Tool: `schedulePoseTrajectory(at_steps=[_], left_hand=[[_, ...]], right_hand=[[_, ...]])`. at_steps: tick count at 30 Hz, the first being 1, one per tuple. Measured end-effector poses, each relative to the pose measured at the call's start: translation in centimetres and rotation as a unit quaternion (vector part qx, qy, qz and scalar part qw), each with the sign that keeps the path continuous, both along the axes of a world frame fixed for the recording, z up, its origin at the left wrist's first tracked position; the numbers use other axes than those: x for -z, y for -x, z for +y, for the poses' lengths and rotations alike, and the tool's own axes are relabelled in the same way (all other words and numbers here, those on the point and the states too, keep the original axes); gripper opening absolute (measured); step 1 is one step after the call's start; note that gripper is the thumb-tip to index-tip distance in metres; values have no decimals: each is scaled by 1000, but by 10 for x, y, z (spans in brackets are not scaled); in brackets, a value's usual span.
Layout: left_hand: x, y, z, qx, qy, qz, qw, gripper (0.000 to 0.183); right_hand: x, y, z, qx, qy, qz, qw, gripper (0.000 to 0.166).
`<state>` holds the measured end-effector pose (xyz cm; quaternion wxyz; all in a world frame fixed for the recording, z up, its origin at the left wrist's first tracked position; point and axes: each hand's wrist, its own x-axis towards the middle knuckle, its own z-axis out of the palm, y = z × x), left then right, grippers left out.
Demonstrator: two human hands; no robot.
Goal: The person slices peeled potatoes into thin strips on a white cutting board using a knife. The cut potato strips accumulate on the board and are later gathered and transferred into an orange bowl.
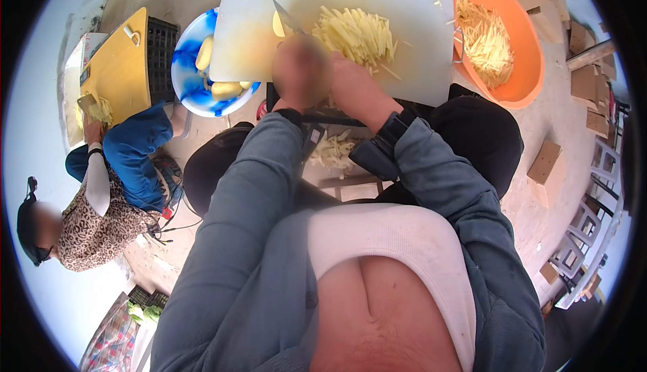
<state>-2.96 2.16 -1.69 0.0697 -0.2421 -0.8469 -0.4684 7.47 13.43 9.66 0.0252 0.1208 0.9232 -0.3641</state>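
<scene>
A white cutting board lies before me with a heap of cut potato sticks on it. My left hand is over its near edge, mostly under a blur. A knife blade points up and left from the blurred area; its handle and the hand on it cannot be made out. Beside the blade lies a pale potato piece. My right hand is bent at the near side of the heap, close to my left hand; its fingertips are hidden.
A blue and white basin with peeled potatoes stands left; an orange basin of potato sticks stands right. Peelings lie below the board. Another person works at a yellow board at far left. A cardboard box is on the floor.
</scene>
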Motion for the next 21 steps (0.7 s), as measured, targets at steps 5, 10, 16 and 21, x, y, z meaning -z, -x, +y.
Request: schedulePoseTrajectory(at_steps=[5, 10, 16, 21], left_hand=[[-1, 1, 2, -5, 8, -1, 1000, 11], [0, 1, -1, 6, 4, -1, 1000, 12], [1, 3, -5, 24, 25, 37, 999, 14], [5, 3, -5, 3, 44, 75, 996, 29]], right_hand=[[20, 4, 0, 9, -3, -13, 1000, 21], [32, 4, 3, 30, -6, -2, 1000, 17], [50, 3, 7, 38, -21, 57, 997, 18], [36, 2, 7, 37, 0, 34, 999, 17]])
